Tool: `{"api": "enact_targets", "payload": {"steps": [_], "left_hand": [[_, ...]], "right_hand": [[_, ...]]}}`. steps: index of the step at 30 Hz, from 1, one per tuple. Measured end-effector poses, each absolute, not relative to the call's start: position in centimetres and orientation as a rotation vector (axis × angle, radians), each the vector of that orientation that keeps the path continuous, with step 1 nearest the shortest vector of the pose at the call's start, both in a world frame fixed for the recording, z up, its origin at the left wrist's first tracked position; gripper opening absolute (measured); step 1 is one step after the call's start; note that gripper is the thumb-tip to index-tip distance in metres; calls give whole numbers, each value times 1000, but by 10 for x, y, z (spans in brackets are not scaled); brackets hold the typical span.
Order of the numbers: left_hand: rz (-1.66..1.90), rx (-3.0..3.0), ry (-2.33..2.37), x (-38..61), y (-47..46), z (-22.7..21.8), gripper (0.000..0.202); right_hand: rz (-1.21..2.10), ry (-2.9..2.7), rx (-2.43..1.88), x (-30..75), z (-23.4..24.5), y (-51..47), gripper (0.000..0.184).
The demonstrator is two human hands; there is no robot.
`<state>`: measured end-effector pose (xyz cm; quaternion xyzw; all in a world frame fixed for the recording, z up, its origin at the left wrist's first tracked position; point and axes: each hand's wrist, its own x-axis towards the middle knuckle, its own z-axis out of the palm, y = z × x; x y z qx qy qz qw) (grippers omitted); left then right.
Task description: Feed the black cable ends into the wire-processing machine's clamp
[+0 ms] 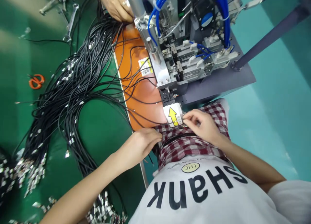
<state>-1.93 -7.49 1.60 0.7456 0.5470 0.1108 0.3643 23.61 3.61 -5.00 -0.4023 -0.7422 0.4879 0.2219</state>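
Observation:
My left hand is closed at the front edge of the orange board, with a thin black cable running from its fingers toward the right. My right hand pinches at the right edge of the white plate with a yellow arrow; coloured wire tips show just under its fingers, though the exact grip is partly hidden. Several black cables cross the orange board to a row of dark slots on the machine. One cable lies across the arrow plate.
A machine with blue air hoses and metal cylinders stands ahead. Bundled black cables with silvery ends cover the green table. Orange-handled scissors and a wrench lie left. Another person's hand is at the top.

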Motion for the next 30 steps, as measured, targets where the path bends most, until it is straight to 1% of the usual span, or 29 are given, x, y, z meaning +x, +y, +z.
{"api": "enact_targets", "payload": {"steps": [2,4,6,8,9,11,13,15,17,19,21,22,26,30], "left_hand": [[-124,2093,1330,-20,-99,4,26],[-448,2239,1381,-15,-122,-15,25],[-651,2312,1395,-11,-137,-33,23],[-695,2318,1375,-9,-138,-41,23],[-653,2305,1364,-10,-133,-40,23],[-461,2267,1338,-13,-116,-27,22],[-202,2228,1339,-15,-95,-6,19],[92,2181,1438,-16,-78,13,17],[394,2083,1576,-15,-70,23,18],[593,1964,1684,-13,-70,22,18],[646,1893,1751,-12,-75,12,17],[638,1878,1775,-12,-79,6,17],[571,1897,1831,-7,-86,-8,18],[568,1946,1795,10,-74,-3,24]], "right_hand": [[1347,-1978,-1172,241,-52,40,12],[1351,-1924,-1194,243,-53,43,13],[1364,-1895,-1183,242,-52,42,13],[1361,-1879,-1165,240,-50,40,13],[1352,-1871,-1161,240,-48,39,13],[1327,-1846,-1161,240,-46,38,12],[1315,-1823,-1167,242,-44,37,11],[1343,-1827,-1140,243,-41,36,12],[1411,-1869,-1043,242,-38,35,17],[1501,-1901,-900,238,-34,34,25],[1586,-1889,-788,233,-31,33,30],[1615,-1868,-760,231,-29,33,28],[1648,-1763,-759,221,-25,32,9],[1649,-1745,-766,217,-26,32,5]]}}
